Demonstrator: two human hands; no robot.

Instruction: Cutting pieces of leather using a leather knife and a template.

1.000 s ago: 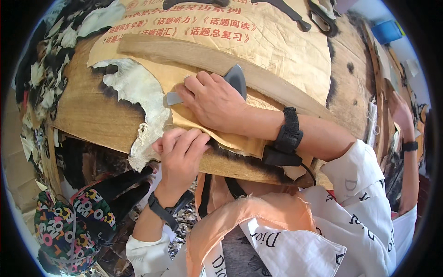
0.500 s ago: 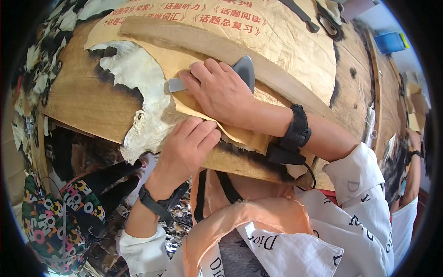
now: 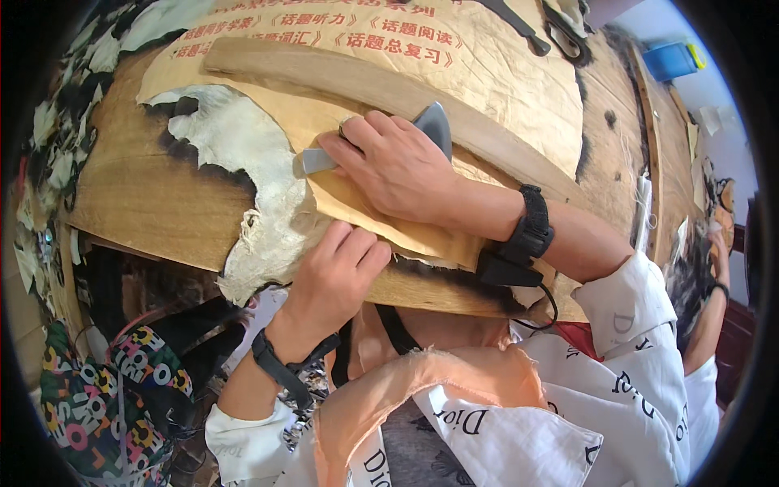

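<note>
A long curved wooden strip (image 3: 406, 89) lay across the printed tan paper (image 3: 487, 73) at the top; two dark metal tools (image 3: 560, 32) rested near the far edge; a blue box (image 3: 669, 61) stood at upper right; a patterned bag (image 3: 105, 406) sat at lower left; pale scraps (image 3: 49, 170) littered the left side; another person's arm (image 3: 714, 300) showed at right.

head cam | looks steeply down (fisheye, edges bend) | close over wooden board (image 3: 154, 203)

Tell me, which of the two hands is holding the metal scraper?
The right hand, higher on the board, grips the grey metal scraper. The left hand holds no tool; it presses the tan paper sheet near the wooden board's edge.
</note>
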